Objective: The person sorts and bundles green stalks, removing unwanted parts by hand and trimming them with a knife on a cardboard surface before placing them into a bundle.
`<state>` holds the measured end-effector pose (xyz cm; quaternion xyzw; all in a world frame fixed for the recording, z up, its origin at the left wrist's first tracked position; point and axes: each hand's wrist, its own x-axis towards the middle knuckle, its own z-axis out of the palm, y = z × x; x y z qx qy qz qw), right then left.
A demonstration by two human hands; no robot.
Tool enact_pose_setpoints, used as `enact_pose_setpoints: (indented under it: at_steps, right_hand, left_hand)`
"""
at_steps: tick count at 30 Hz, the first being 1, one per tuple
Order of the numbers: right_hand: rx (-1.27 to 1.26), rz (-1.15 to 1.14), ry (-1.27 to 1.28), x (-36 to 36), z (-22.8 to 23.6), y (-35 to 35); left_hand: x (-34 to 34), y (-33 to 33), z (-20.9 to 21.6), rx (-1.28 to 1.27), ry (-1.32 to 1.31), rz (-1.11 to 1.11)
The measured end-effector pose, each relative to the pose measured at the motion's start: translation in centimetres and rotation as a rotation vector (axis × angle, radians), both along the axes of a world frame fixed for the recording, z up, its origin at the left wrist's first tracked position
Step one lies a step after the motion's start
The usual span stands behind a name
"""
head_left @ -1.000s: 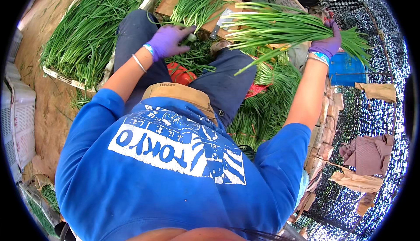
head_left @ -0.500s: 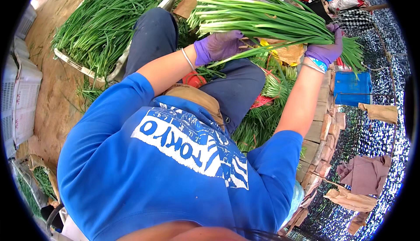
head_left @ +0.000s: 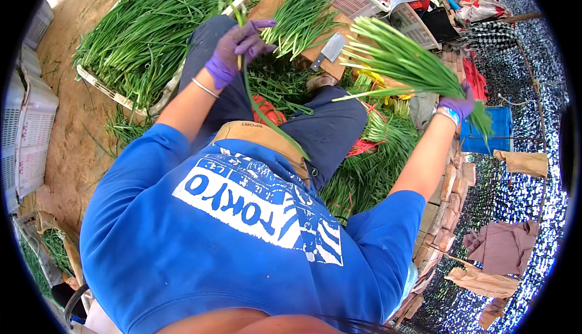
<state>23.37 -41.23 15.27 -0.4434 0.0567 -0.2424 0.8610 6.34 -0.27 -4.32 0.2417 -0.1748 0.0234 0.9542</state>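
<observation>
My left hand point(head_left: 241, 47), in a purple glove, is raised over my left thigh. A single long chive stalk point(head_left: 262, 111) is caught in its fingers, one end up past the hand and the leaf hanging toward my waist. Out to the right, my purple-gloved right hand point(head_left: 459, 102) is closed round a thick bunch of garlic chives point(head_left: 406, 61). The pale stem ends fan out to the left, and the green leaf tips droop below the hand. Between my hands, a cleaver point(head_left: 331, 49) lies on a wooden board point(head_left: 321, 64), beside a pile of cut chives point(head_left: 303, 21).
A white crate point(head_left: 97, 86) heaped with chives stands at the far left. Tied chive bundles point(head_left: 379, 128) with red string lie right of my knee. Beyond are a blue bucket point(head_left: 488, 129) and a brick edge point(head_left: 445, 212). Stacked white crates point(head_left: 36, 134) line the left.
My left hand has moved left and up, away from the bunch, with one stalk. My right hand has shifted right and down with the bunch, uncovering the cleaver and board.
</observation>
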Motion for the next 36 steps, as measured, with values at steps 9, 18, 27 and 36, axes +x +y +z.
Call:
enact_pose_setpoints:
  at_steps: [9, 18, 27, 36]
  right_hand:
    - [-0.191, -0.135, -0.021, -1.7, 1.1, -1.8]
    - [-0.255, 0.333, -0.055, -4.8, 0.4, 12.0]
    - [-0.307, 0.327, -0.008, -3.7, -1.3, 12.5]
    - [-0.291, 0.288, 0.052, -3.0, -0.2, 11.0]
  left_hand:
    - [1.5, -4.3, 3.9, 1.572, -0.476, 0.521]
    - [4.0, -13.2, 7.3, 1.504, -0.055, 0.619]
    - [0.1, -8.7, 6.2, 1.869, -0.586, 0.580]
    - [0.4, -9.6, 5.7, 1.733, -0.173, 0.737]
